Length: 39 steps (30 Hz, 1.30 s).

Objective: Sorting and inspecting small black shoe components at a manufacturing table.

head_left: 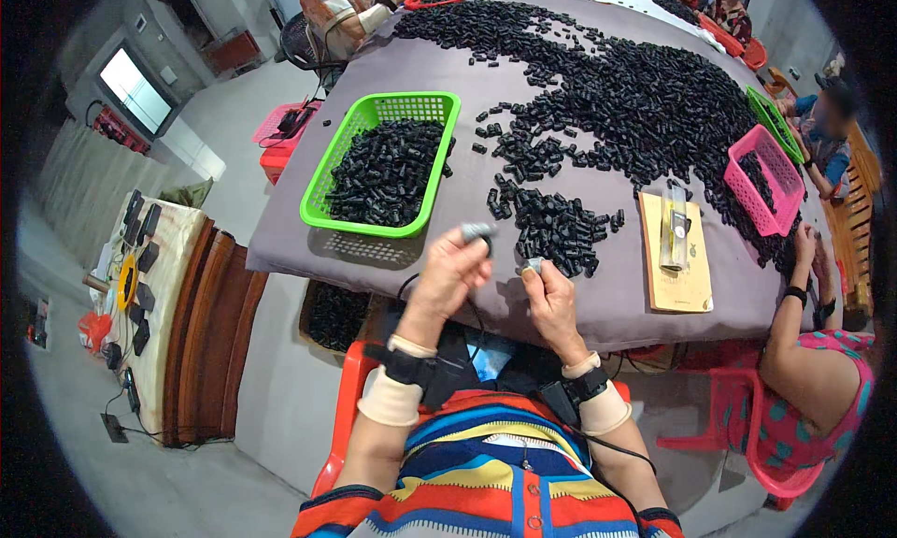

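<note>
1. Holding small grey piece (478,230) in left hand (450,269), narrow fingertip pinch, raised over near edge of table (612,302); exact kind blurred (can't tell more).
2. Pinching small pale piece (533,263) in right hand (553,306), thumb on top; held apart from left hand, just to its right.
3. Lying just beyond right hand: near pile of black pieces (559,231), between green basket (318,211) at left and notebook (687,295) at right.
4. For good handling: grip lightly; steady wrists; work above table to catch drops; avoid brushing pile.
</note>
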Each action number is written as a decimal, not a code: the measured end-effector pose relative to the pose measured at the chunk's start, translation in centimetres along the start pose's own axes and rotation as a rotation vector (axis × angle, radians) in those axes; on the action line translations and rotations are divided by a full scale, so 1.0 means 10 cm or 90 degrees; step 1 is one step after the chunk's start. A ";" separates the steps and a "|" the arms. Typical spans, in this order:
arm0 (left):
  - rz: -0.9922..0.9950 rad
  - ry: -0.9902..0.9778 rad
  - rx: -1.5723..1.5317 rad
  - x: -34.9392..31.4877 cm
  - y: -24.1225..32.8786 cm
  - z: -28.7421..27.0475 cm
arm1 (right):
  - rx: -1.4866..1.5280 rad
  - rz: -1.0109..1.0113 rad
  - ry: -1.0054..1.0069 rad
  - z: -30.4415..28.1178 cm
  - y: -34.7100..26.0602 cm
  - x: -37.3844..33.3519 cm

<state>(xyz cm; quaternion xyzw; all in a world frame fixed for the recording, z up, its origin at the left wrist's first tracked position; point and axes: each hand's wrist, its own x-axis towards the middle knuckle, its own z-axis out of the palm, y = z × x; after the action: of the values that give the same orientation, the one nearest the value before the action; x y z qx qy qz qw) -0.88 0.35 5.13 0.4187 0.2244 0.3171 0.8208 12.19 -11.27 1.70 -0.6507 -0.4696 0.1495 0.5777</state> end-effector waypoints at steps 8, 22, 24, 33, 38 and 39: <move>0.286 0.305 0.353 0.37 0.97 -0.33 | 0.042 0.021 0.030 0.00 -0.04 0.06; 0.095 0.200 0.709 1.01 -0.20 -0.12 | 0.143 0.083 0.024 0.01 0.13 0.02; 0.103 0.267 0.792 0.97 -0.14 0.06 | 0.132 0.087 0.021 -0.02 0.09 0.04; 0.122 0.164 0.799 0.91 -0.19 -0.04 | 0.083 0.031 0.014 -0.02 0.07 0.05; 0.009 0.098 0.519 0.62 -0.27 -0.09 | 0.086 0.047 0.020 -0.03 0.08 0.05; -0.075 0.069 0.306 0.52 -0.25 -0.03 | 0.093 0.052 0.020 -0.02 0.07 0.05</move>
<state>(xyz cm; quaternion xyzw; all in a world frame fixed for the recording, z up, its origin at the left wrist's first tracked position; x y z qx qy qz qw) 3.41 3.08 2.42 0.5705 0.3611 0.2280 0.7016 12.93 -10.91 1.36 -0.6277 -0.4214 0.1962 0.6245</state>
